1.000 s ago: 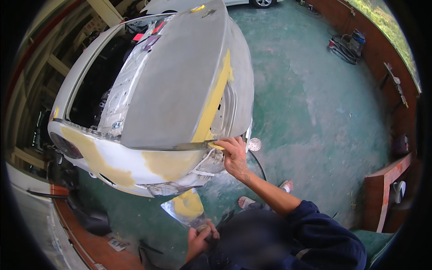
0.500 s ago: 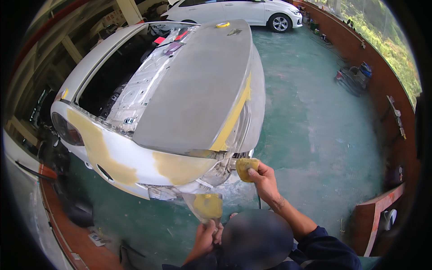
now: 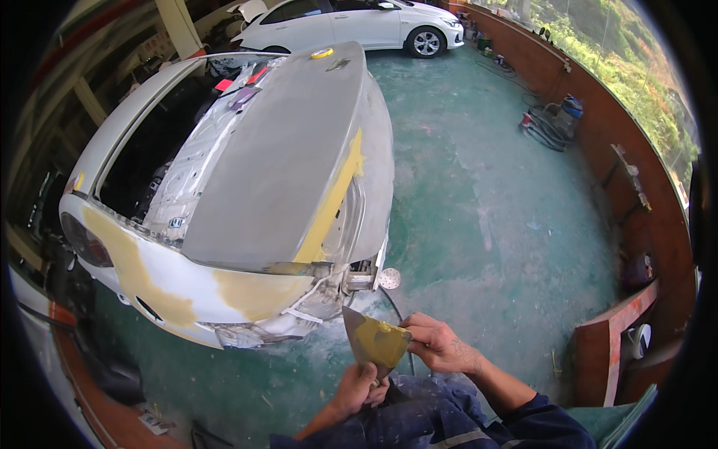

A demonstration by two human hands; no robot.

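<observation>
My left hand (image 3: 359,391) is closed round the narrow lower end of a wide, triangular putty knife (image 3: 354,323). Yellow putty (image 3: 380,344) covers much of its blade. My right hand (image 3: 443,346) pinches a small spreader, mostly hidden by the fingers and the putty, against the blade's right edge. Just beyond both hands is the rear corner of a partly stripped car. Its grey trunk lid (image 3: 280,150) has a yellow strip (image 3: 329,202) along the edge. The white rear fender (image 3: 198,288) bears tan filler patches.
A white car (image 3: 336,30) stands at the back. A roll of yellow tape (image 3: 321,54) lies on the trunk lid. At the right, a vacuum cleaner (image 3: 557,120) sits on the green floor (image 3: 479,224) near a low red-brown wall (image 3: 651,187).
My right hand has drawn the small spreader back from the car's corner to the putty knife. The putty knife in my left hand has tilted, and the view has shifted to the right.
</observation>
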